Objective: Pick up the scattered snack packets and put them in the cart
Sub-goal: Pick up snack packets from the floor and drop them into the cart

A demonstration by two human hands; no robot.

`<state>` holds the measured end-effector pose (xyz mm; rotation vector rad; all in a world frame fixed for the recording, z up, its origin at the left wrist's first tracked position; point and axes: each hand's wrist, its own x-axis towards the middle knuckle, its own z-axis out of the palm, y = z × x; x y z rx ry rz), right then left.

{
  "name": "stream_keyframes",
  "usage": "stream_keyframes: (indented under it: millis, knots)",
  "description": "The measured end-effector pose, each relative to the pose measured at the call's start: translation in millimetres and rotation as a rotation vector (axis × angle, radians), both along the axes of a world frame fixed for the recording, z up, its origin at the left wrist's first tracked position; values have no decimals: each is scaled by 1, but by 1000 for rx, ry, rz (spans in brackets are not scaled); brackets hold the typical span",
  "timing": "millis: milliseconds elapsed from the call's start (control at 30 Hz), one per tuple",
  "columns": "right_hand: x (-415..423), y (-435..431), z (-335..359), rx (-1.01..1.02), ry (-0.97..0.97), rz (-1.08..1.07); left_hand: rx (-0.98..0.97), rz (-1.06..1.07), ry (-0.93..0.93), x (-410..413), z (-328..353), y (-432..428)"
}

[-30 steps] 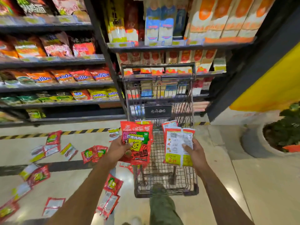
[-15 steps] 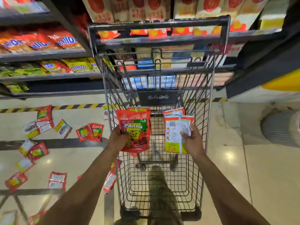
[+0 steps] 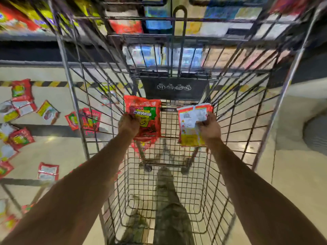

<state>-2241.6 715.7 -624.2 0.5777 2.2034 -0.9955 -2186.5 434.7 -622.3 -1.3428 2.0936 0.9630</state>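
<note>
Red packets [image 3: 143,119] in left grip [image 3: 128,123], seemingly.

We see a bare metal wire cart [image 3: 74,96], glossy plastic packets [image 3: 146,119] printed red and green, and a smooth, shiny tiled floor [image 3: 292,183] catching the lights.

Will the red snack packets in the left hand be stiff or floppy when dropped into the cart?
Probably floppy: the red snack packets sag and crinkle below the left hand. Likely light, since one grip holds several. The glossy film may slide on the cart mesh.
</note>
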Motion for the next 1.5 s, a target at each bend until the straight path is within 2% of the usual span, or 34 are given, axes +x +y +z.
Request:
stream_keyframes:
  millis: [133, 233, 333, 433, 600, 767, 967, 1133, 1300, 1500]
  knots:
    - [4, 0, -9, 89, 133, 33, -65, -15, -21, -2, 2, 8]
    - [9, -3, -4, 231, 206, 80, -121, -4, 50, 1, 9, 14]
    - [14, -5, 14, 372, 202, 219, -129, -67, 146, 9, 27, 18]
    - [21, -7, 49, 475, 184, 421, -124, -256, 180, 23, 58, 19]
    - [46, -17, 128, 496, 271, 770, -159, -674, 187, 60, 127, 19]
    - [82, -39, 205, 514, 390, 930, -247, -886, 180, 108, 202, 10]
    - [148, -95, 283, 482, 530, 1060, -316, -860, 188, 204, 280, -24]
    - [229, -162, 324, 400, 664, 1197, -419, -782, 177, 329, 311, -68]
    - [339, -222, 349, 285, 805, 1399, -507, -561, 161, 476, 336, -98]
    - [514, -280, 365, 179, 955, 1588, -624, -268, 101, 685, 365, -122]
